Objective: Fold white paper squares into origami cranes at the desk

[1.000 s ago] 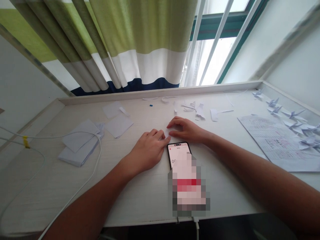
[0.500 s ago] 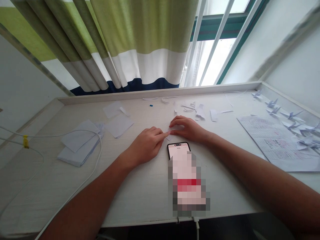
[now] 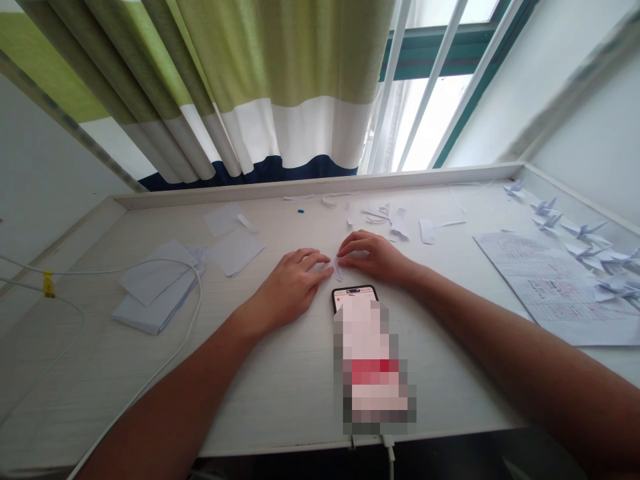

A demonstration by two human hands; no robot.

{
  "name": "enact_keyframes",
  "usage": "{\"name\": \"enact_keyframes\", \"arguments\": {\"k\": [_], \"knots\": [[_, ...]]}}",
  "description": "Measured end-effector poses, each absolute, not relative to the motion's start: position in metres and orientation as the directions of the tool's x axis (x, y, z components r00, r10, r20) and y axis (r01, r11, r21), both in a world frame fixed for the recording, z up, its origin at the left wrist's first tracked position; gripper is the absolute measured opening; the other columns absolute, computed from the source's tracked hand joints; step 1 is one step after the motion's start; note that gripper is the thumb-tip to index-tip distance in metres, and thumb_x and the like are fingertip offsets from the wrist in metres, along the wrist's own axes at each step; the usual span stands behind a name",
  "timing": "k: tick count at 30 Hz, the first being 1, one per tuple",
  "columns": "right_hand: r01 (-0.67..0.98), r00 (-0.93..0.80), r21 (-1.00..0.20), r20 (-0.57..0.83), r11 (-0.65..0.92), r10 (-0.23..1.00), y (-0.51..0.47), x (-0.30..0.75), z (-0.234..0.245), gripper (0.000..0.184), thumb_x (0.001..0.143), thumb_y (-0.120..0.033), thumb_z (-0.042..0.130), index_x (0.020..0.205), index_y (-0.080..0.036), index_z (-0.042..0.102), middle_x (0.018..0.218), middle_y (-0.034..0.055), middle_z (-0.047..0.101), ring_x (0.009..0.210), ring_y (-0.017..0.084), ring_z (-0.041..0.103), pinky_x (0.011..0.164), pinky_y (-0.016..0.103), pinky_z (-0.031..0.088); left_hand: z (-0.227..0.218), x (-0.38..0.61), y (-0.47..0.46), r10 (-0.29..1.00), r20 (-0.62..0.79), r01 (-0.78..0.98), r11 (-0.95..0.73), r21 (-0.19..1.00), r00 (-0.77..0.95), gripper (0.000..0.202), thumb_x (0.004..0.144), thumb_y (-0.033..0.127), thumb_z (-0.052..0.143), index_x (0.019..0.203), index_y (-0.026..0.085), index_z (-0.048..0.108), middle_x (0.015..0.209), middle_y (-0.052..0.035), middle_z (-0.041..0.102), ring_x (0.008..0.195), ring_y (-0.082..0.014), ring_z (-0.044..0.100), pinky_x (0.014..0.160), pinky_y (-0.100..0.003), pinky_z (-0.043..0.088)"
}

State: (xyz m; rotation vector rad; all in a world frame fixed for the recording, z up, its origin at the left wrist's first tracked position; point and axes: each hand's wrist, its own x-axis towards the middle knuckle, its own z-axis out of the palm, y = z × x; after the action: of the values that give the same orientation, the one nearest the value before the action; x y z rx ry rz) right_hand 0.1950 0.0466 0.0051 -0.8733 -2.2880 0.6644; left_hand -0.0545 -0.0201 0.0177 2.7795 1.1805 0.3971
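Note:
A small folded piece of white paper (image 3: 339, 272) lies on the table just beyond the phone, partly hidden by fingers. My right hand (image 3: 373, 257) rests at its right side, with thumb and fingertips closed on the paper. On the other side is my left hand (image 3: 297, 283), its index finger and thumb parted, the tips right beside the paper's left edge. Below the paper lies a phone (image 3: 355, 291) with a lit screen, mostly blurred out by pixel blocks.
White paper sheets (image 3: 155, 287) and a smaller square sheet (image 3: 237, 252) lie left. Paper scraps (image 3: 399, 223) are scattered at the back. Several folded paper cranes (image 3: 585, 230) stand at right near a written sheet (image 3: 540, 287). A white cable (image 3: 197, 300) loops across the left.
My left index finger, earlier stretched out onto the paper, has drawn back and lifted apart from the thumb. My right hand stays almost in place at the paper.

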Motion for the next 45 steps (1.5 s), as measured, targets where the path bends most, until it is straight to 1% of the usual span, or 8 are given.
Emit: {"name": "enact_keyframes", "arguments": {"k": [8, 17, 23, 26, 30, 34, 41, 45], "knots": [[0.400, -0.655, -0.632, 0.310, 0.664, 0.690, 0.050, 0.198, 0.004, 0.014, 0.093, -0.030, 0.073, 0.100, -0.023, 0.083, 0.108, 0.0090, 0.077, 0.102, 0.026, 0.069, 0.096, 0.045, 0.054, 0.018, -0.054, -0.021, 0.710, 0.188, 0.686, -0.704, 0.182, 0.679, 0.040, 0.103, 0.014, 0.048, 0.136, 0.023, 0.068, 0.143, -0.0056, 0.068, 0.135, -0.0296, 0.054, 0.115, -0.053, 0.043], [0.383, -0.637, -0.709, 0.261, 0.592, 0.725, 0.048, 0.195, 0.010, 0.012, 0.091, -0.030, 0.071, 0.090, -0.022, 0.079, 0.104, 0.0088, 0.077, 0.101, 0.026, 0.069, 0.096, 0.045, 0.052, 0.016, -0.051, -0.025, 0.700, 0.205, 0.688, -0.713, 0.136, 0.684, 0.042, 0.101, 0.012, 0.050, 0.134, 0.028, 0.071, 0.142, -0.0060, 0.068, 0.138, -0.0313, 0.053, 0.115, -0.053, 0.042], [0.406, -0.626, -0.701, 0.255, 0.587, 0.737, 0.047, 0.192, 0.012, 0.012, 0.090, -0.028, 0.070, 0.086, -0.020, 0.078, 0.104, 0.0096, 0.077, 0.100, 0.026, 0.069, 0.095, 0.044, 0.053, 0.018, -0.046, -0.027, 0.674, 0.199, 0.685, -0.728, 0.014, 0.712, 0.042, 0.100, 0.010, 0.050, 0.131, 0.027, 0.072, 0.139, -0.0083, 0.068, 0.141, -0.0343, 0.051, 0.117, -0.054, 0.038], [0.418, -0.617, -0.698, 0.252, 0.581, 0.746, 0.046, 0.191, 0.013, 0.010, 0.089, -0.026, 0.071, 0.085, -0.020, 0.078, 0.104, 0.0091, 0.077, 0.100, 0.025, 0.069, 0.094, 0.043, 0.053, 0.022, -0.045, -0.028, 0.653, 0.194, 0.670, -0.742, -0.027, 0.732, 0.040, 0.102, 0.010, 0.047, 0.131, 0.025, 0.071, 0.140, -0.0090, 0.068, 0.140, -0.0320, 0.052, 0.113, -0.050, 0.039], [0.442, -0.606, -0.681, 0.253, 0.584, 0.754, 0.045, 0.190, 0.013, 0.009, 0.088, -0.024, 0.072, 0.083, -0.020, 0.078, 0.104, 0.0090, 0.077, 0.100, 0.025, 0.068, 0.094, 0.042, 0.053, 0.026, -0.042, -0.030, 0.668, 0.144, 0.673, -0.739, 0.019, 0.730, 0.038, 0.105, 0.012, 0.043, 0.133, 0.022, 0.066, 0.138, -0.0089, 0.070, 0.127, -0.0251, 0.060, 0.102, -0.042, 0.042], [0.438, -0.610, -0.671, 0.267, 0.598, 0.746, 0.046, 0.190, 0.012, 0.009, 0.088, -0.022, 0.072, 0.082, -0.019, 0.077, 0.103, 0.0097, 0.077, 0.099, 0.025, 0.068, 0.094, 0.042, 0.052, 0.026, -0.040, -0.031, 0.702, 0.145, 0.697, -0.711, 0.087, 0.698, 0.044, 0.106, 0.012, 0.040, 0.145, 0.021, 0.057, 0.135, -0.0089, 0.071, 0.121, -0.0226, 0.063, 0.101, -0.041, 0.041], [0.444, -0.610, -0.662, 0.269, 0.603, 0.745, 0.046, 0.191, 0.010, 0.008, 0.088, -0.022, 0.073, 0.083, -0.020, 0.079, 0.103, 0.0080, 0.077, 0.100, 0.024, 0.069, 0.095, 0.040, 0.051, 0.021, -0.040, -0.030, 0.690, 0.129, 0.690, -0.722, 0.055, 0.712, 0.040, 0.104, 0.013, 0.045, 0.137, 0.023, 0.064, 0.138, -0.0084, 0.069, 0.125, -0.0255, 0.061, 0.100, -0.042, 0.042], [0.442, -0.615, -0.660, 0.270, 0.607, 0.741, 0.046, 0.191, 0.010, 0.008, 0.088, -0.021, 0.072, 0.084, -0.021, 0.079, 0.103, 0.0067, 0.077, 0.100, 0.023, 0.069, 0.097, 0.040, 0.050, 0.023, -0.038, -0.031, 0.680, 0.120, 0.686, -0.727, -0.020, 0.724, 0.042, 0.101, 0.010, 0.046, 0.137, 0.022, 0.064, 0.137, -0.0094, 0.069, 0.123, -0.0271, 0.061, 0.097, -0.044, 0.043]]}}
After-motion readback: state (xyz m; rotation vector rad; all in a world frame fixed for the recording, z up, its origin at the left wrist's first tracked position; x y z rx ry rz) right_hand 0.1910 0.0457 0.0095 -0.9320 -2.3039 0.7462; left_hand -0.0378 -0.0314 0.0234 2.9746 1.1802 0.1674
